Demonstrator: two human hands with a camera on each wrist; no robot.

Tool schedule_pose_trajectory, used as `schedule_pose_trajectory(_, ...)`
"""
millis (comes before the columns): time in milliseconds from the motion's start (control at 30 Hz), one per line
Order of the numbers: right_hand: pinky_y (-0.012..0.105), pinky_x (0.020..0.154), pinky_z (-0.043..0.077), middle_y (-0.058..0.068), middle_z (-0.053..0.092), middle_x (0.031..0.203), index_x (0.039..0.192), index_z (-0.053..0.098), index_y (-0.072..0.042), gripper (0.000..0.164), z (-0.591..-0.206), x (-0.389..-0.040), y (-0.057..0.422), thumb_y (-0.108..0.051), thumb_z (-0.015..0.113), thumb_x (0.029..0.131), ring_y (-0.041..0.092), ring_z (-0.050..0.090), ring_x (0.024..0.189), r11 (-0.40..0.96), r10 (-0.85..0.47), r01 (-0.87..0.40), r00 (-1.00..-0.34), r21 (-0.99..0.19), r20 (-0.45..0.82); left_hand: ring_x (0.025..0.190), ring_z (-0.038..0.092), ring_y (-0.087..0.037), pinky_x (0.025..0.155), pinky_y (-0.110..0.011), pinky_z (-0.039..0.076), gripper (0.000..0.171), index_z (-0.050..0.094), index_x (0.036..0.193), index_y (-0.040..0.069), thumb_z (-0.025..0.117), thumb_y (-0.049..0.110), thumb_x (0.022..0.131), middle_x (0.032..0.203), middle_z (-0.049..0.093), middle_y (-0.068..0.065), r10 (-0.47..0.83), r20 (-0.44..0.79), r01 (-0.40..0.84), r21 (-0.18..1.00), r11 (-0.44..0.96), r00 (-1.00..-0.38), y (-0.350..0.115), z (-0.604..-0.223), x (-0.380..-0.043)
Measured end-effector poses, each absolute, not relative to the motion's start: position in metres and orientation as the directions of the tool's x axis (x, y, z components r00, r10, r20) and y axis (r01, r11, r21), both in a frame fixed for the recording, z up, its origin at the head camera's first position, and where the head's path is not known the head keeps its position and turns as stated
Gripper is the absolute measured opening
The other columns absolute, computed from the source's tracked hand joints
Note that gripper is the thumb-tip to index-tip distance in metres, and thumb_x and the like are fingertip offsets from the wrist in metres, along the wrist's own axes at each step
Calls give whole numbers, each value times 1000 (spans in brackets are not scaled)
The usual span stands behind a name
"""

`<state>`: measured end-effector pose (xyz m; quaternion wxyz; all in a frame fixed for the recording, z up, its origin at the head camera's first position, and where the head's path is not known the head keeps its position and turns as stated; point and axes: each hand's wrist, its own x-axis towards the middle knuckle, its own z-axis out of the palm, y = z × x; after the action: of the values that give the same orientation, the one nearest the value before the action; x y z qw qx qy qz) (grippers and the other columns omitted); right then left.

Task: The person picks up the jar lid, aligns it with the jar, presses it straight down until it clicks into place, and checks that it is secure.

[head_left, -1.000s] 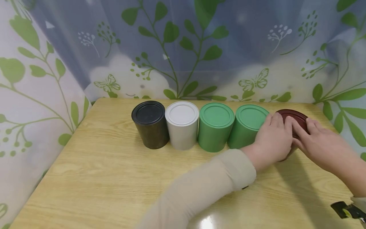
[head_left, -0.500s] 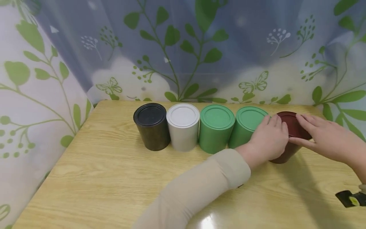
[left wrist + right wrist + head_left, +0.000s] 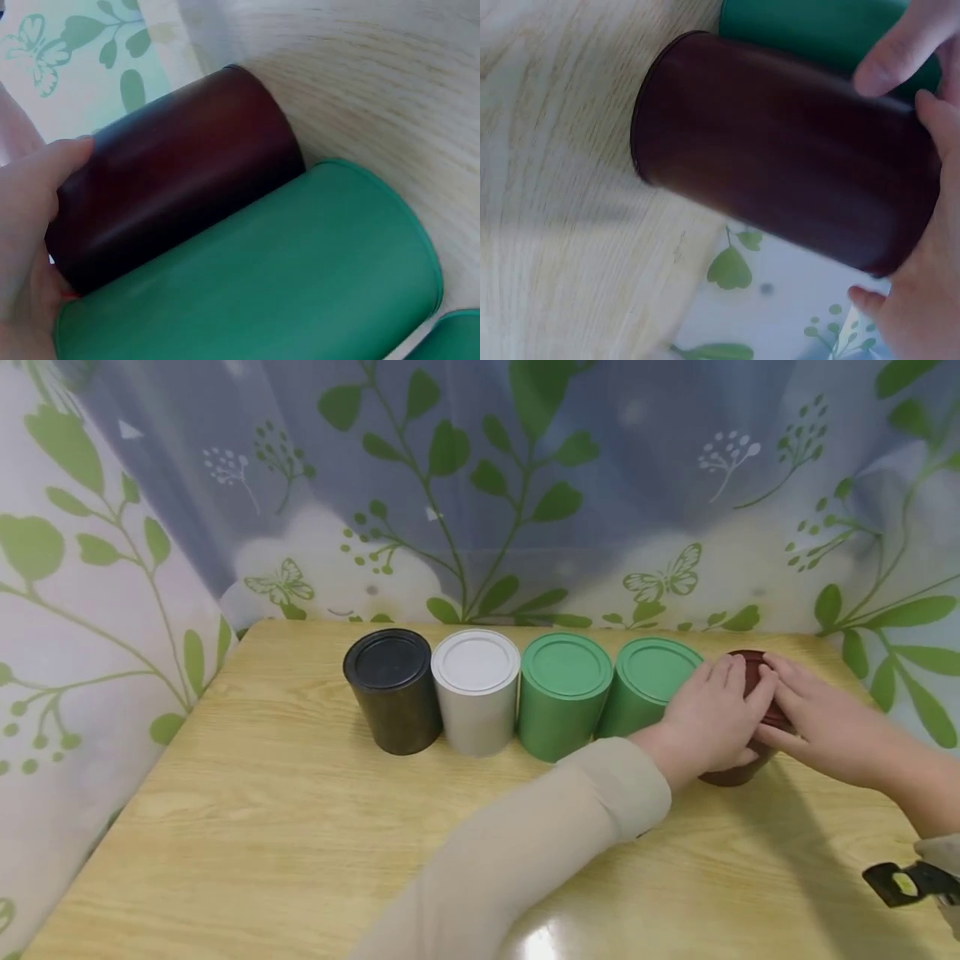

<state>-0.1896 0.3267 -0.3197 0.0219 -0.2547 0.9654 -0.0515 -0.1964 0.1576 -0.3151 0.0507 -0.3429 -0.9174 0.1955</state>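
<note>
A maroon lidded can (image 3: 738, 768) stands at the right end of a row, with much of its lid hidden under both hands. My left hand (image 3: 708, 714) grips its top from the left, fingers over the lid and thumb against the side. From the right, my right hand (image 3: 832, 727) holds the upper rim, its thumb toward the near side. In the left wrist view the smooth wall of the maroon can (image 3: 180, 172) lies right alongside a green can (image 3: 262, 277). The right wrist view shows the can's wall (image 3: 780, 150) and my left thumb (image 3: 889, 67) pressing on it.
Left of the maroon can stand two green cans (image 3: 566, 693), a white can (image 3: 476, 702) and a black can (image 3: 393, 702), close together along the back of the wooden table (image 3: 262, 827). A leaf-print curtain (image 3: 480, 485) hangs behind and beside the table.
My hands have drawn closer together over the maroon lid, covering more of it than half a second ago. The other cans have stayed in place.
</note>
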Motion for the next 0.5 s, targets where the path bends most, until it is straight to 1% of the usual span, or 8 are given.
schedule_pose_trajectory(67,57,107,6,38,6,145,142,12,16,79,-319,-187,324,-37,49,97,48,5,135,881,-468,-462,-882,-97,-51,139,16,-19,111,-30,15,87,1,151,23,32,71,86,153,17,-9,638,-63,609,-387,693,-767,158,-316,-196)
schedule_pose_trajectory(133,61,105,10,41,10,142,140,14,18,79,-318,-181,322,-39,47,97,51,8,133,899,-438,-435,-897,-49,-63,140,14,-19,112,-31,12,85,-1,151,24,32,70,87,154,14,-8,624,-88,604,-386,697,-777,159,-317,-195)
schedule_pose_trajectory(267,66,98,19,46,13,137,137,14,22,78,-320,-170,320,-41,39,100,56,16,127,921,-386,-388,-921,33,-51,141,10,-19,112,-31,10,78,3,151,27,31,66,90,155,11,-8,613,-112,602,-389,697,-782,164,-315,-193)
schedule_pose_trajectory(333,67,97,20,46,12,138,138,13,21,76,-320,-167,320,-40,38,100,57,16,126,925,-377,-378,-925,36,-44,141,10,-19,112,-31,9,74,4,151,28,30,63,92,155,11,-7,606,-114,596,-392,701,-788,166,-313,-193)
schedule_pose_trajectory(400,67,97,20,46,11,138,139,13,20,73,-318,-168,320,-39,36,101,59,16,125,920,-385,-388,-921,54,-56,141,10,-19,112,-31,9,66,5,151,30,26,59,95,155,12,-6,594,-121,585,-406,702,-796,169,-311,-193)
schedule_pose_trajectory(500,68,97,20,46,13,137,139,18,19,71,-316,-171,322,-39,36,101,61,17,123,912,-387,-396,-917,107,-95,141,8,-17,112,-33,7,56,0,150,30,17,49,100,155,10,-4,560,-146,557,-458,693,-816,174,-310,-192)
